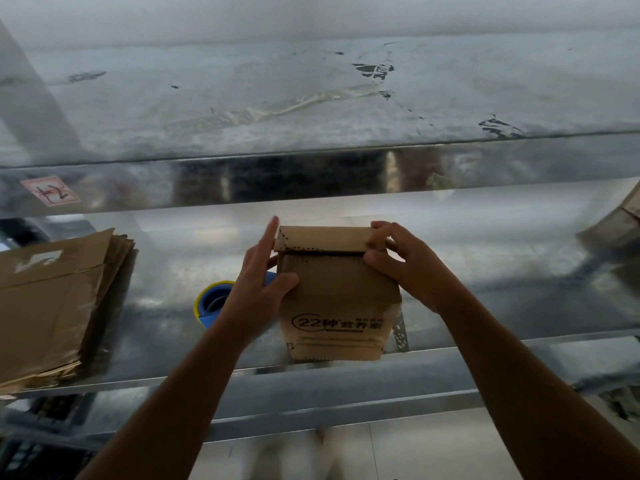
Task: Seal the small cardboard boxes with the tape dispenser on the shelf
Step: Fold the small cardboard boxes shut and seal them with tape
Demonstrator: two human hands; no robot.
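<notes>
Shiny grey metal shelf (485, 271) boards fill the view, and a small brown cardboard box (339, 299) with black print stands near the front edge in the middle. The left hand (256, 289) lies flat on the box's left side, fingers straight and thumb on the front, while the right hand (405, 261) pinches the top flap's right end. A blue tape dispenser (211, 303) with a yellow roll sits just left, beside a stack of flat brown cardboard (52, 306).
</notes>
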